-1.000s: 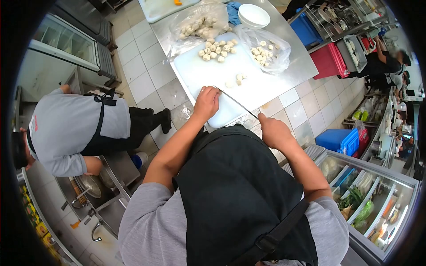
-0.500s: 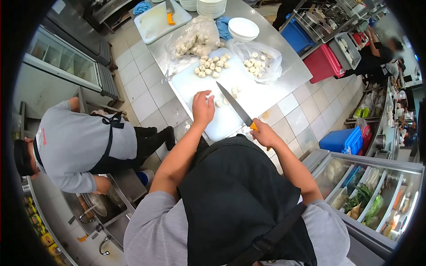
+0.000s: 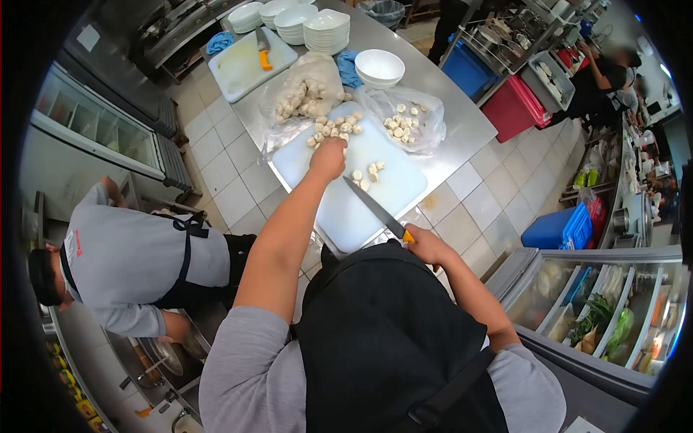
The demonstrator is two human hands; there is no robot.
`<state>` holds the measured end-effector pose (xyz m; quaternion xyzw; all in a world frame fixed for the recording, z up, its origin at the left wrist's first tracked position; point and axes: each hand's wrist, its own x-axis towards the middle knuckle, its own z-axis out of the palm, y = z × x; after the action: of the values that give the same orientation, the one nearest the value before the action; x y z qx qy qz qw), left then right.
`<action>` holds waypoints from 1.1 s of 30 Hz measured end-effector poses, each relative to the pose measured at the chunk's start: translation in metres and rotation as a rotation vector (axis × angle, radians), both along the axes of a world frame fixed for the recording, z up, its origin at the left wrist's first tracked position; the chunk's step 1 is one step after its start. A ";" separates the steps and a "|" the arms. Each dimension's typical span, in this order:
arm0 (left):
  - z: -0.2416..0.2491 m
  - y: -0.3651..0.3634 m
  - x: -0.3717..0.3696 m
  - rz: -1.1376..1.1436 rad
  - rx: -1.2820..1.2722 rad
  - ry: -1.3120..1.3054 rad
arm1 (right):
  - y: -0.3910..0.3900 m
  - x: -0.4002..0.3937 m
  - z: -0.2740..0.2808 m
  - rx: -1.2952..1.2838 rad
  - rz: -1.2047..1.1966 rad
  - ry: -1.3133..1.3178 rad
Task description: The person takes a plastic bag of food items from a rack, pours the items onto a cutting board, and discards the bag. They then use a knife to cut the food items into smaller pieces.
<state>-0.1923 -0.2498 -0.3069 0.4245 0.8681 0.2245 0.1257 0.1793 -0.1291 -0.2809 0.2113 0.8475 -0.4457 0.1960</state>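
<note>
My right hand [image 3: 427,247] grips the orange handle of a kitchen knife [image 3: 375,209], its long blade slanting up and left over the white cutting board [image 3: 393,198]. At the near edge of a pile of whole button mushrooms [image 3: 338,128], my left hand [image 3: 330,159] has its fingers curled in. The back of that hand hides the fingertips and what they may hold. Several mushroom pieces [image 3: 373,169] lie on the board beyond the knife tip. Behind the board sit a plastic bag of mushrooms [image 3: 307,94] and, to its right, an open plastic bag with cut mushrooms [image 3: 402,124].
A second cutting board [image 3: 242,68] with an orange-handled knife lies at the back left. Stacked white bowls [image 3: 326,32], a white bowl [image 3: 380,67] and a blue cloth [image 3: 348,68] stand behind the bags. A co-worker [image 3: 144,256] bends over a sink at left. A glass-topped fridge [image 3: 592,310] is at right.
My left hand has moved forward from the middle of the board to the mushroom pile, its fingers now curled. The knife stays in my right hand, lower in view. The camera view has shifted.
</note>
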 end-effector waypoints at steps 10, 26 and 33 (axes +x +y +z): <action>-0.009 -0.077 0.092 0.254 0.390 -0.212 | -0.008 -0.008 0.005 0.057 -0.223 -0.008; -0.037 -0.105 0.121 0.127 0.719 0.063 | -0.028 -0.036 0.064 0.412 0.160 -0.090; -0.040 -0.106 0.122 0.109 0.715 0.127 | -0.030 -0.032 0.102 0.499 0.300 -0.089</action>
<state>-0.0707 -0.3557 -0.3471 0.4079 0.7620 0.4936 -0.0968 0.1478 -0.1587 -0.1790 0.1449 0.9433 -0.1796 0.2387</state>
